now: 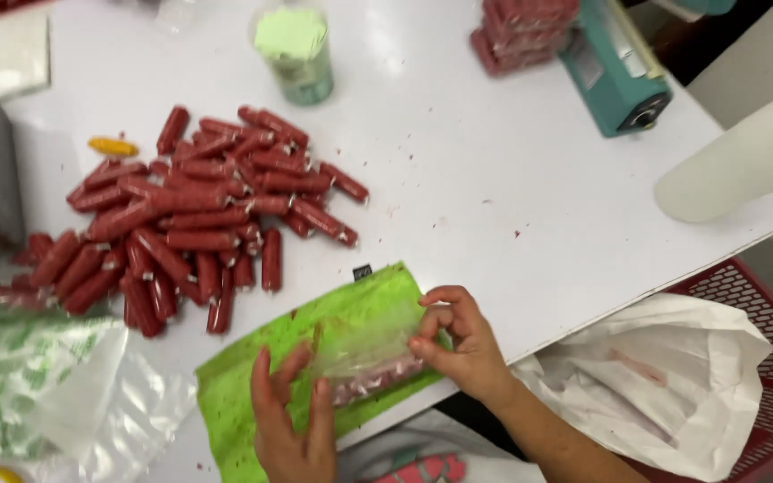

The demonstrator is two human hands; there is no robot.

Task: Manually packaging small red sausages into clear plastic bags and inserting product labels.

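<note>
At the bottom centre of the frame I see my right hand [462,344] pinching the edge of a clear plastic bag [364,353] holding what look like a few red sausages. My left hand [293,416] lies flat, fingers extended, on the green mat [252,376] beneath. The sausage pile [199,215] sits left of centre on the white table [494,179].

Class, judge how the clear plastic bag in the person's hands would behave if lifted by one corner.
The clear bag looks thin and crinkled, so probably floppy. The few red sausages inside would likely slide and sag downward. Its glossy film may be slippery.
</note>
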